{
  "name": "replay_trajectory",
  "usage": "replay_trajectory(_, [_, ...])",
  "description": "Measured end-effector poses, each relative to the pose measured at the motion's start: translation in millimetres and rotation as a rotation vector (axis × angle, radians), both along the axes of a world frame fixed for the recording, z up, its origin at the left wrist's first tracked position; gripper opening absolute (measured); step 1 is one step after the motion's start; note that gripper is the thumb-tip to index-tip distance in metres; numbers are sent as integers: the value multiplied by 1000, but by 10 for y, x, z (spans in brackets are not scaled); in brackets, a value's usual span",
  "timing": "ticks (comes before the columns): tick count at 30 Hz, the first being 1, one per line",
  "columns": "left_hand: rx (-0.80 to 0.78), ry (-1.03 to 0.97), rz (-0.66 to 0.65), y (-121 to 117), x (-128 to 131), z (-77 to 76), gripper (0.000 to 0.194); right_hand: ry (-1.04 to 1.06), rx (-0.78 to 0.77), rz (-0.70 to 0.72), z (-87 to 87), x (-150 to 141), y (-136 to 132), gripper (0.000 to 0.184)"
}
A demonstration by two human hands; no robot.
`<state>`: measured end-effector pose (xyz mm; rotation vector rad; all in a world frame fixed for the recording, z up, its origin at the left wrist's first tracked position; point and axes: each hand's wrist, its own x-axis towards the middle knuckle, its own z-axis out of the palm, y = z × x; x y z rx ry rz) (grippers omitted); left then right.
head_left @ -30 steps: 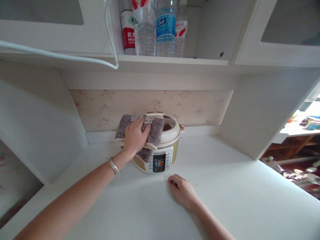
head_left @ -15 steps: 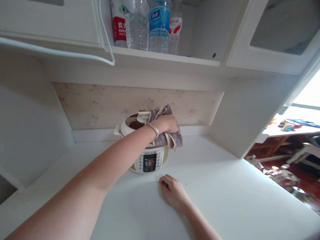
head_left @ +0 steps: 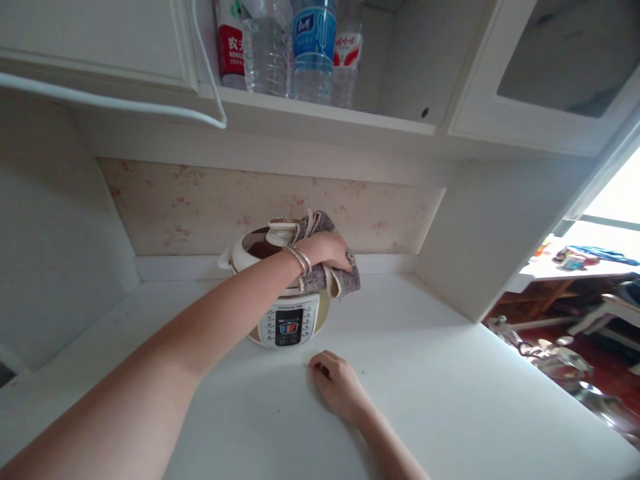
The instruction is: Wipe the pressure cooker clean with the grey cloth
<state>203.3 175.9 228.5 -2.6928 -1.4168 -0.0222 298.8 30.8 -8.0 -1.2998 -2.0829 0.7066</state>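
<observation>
A white electric pressure cooker (head_left: pixel 289 327) with a brown-and-white lid (head_left: pixel 256 245) stands at the back of the white counter, its control panel facing me. My left hand (head_left: pixel 333 251), with bangles on the wrist, reaches across the front of the cooker. It is closed on a grey-brown cloth (head_left: pixel 325 223) with pale edging, pressed against the right side of the lid. Part of the cloth hangs over the cooker's rim, and its fingertips' grip is partly hidden. My right hand (head_left: pixel 337 387) rests on the counter in front of the cooker, fingers curled in, nothing visible in them.
Overhead, an open cupboard holds several plastic bottles (head_left: pixel 313 53). A white cable (head_left: pixel 125 103) hangs below the left cupboard door. Side panels (head_left: pixel 500 227) close in the counter left and right. Beyond the right edge, shiny metal items (head_left: pixel 560 363) lie lower down.
The view has shifted slightly, so the cooker and both hands appear a little further left. The left hand stays on the cloth at the lid's right side; the right hand stays on the counter.
</observation>
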Motion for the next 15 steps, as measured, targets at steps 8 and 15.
replay_trajectory(8, [520,-255,-290,-835,-624,-374,48,-12,19,-8,17,-21,-34,24])
replay_trajectory(15, [543,-652,-92,-870,-1568,-627,44,-44,15,-26,25,-58,-52,23])
